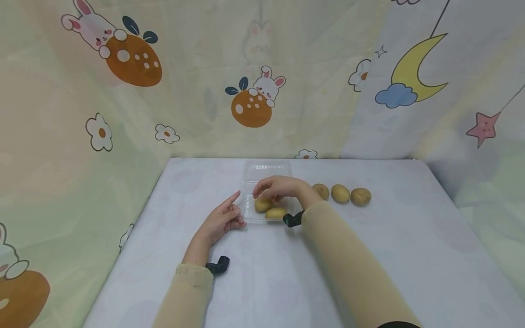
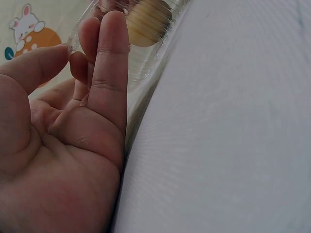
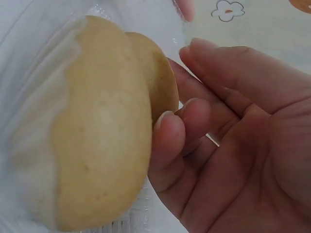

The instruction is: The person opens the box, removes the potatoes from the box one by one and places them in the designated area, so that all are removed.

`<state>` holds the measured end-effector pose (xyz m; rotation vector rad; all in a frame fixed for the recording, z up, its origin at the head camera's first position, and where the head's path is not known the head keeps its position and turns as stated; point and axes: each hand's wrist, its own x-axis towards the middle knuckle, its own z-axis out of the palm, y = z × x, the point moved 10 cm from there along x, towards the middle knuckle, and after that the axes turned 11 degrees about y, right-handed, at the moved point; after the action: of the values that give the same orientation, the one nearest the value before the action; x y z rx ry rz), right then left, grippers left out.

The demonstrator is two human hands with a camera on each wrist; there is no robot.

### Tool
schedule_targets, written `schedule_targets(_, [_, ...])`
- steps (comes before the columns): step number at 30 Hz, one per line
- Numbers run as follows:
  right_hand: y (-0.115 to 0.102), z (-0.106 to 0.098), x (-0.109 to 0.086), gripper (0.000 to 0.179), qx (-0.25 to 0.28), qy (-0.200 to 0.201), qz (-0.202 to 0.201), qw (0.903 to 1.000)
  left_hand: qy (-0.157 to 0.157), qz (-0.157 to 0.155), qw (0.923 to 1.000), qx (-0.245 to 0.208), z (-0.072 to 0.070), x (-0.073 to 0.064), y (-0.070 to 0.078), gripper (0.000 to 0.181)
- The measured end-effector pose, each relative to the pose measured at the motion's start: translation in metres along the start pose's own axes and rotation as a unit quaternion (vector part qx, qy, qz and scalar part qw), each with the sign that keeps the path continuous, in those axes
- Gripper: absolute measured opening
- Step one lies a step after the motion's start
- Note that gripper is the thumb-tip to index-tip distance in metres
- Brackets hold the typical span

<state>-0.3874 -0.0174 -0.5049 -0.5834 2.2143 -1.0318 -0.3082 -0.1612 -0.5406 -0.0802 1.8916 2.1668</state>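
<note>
A clear plastic container [image 1: 249, 214] stands open on the table, its lid part folded out at the back. Inside lie two potatoes, a rear potato [image 1: 261, 206] and a front potato [image 1: 275, 213]. Over the container reaches my right hand [image 1: 283, 187]. Its fingertips are at the potatoes, and in the right wrist view the large near potato [image 3: 104, 126] lies beside them, with the thumb apart and the palm bare. My left hand [image 1: 221, 221] is at the container's left side, index finger extended, thumb apart; the left wrist view shows its fingers [image 2: 112, 63] against the plastic wall.
Right of the container, a row of three potatoes lies on the table: a partly covered potato [image 1: 321, 191], a middle potato [image 1: 340, 193] and an outer potato [image 1: 361, 197]. A white cloth covers the table [image 1: 262, 282]. Patterned fabric [image 1: 197, 91] hangs behind and at both sides.
</note>
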Motion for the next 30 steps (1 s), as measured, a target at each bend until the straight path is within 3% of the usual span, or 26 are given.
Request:
schedule_targets(4, [0.001,0.004,0.0,0.031,-0.024,-0.014,-0.003,0.9996,-0.001,0.0,1.0,0.002,0.0,-0.001,0.0,0.066])
schedule_targets(14, [0.0,0.009,0.0,0.039,-0.003,-0.031,0.002,0.9995,0.013,-0.009,0.9998,0.01,-0.002,0.0,-0.003,0.065])
schedule_targets(30, [0.003,0.015,0.001,0.037,0.003,-0.029,0.021,0.9993,-0.011,0.011,0.9999,0.008,0.001,0.0,0.0,0.066])
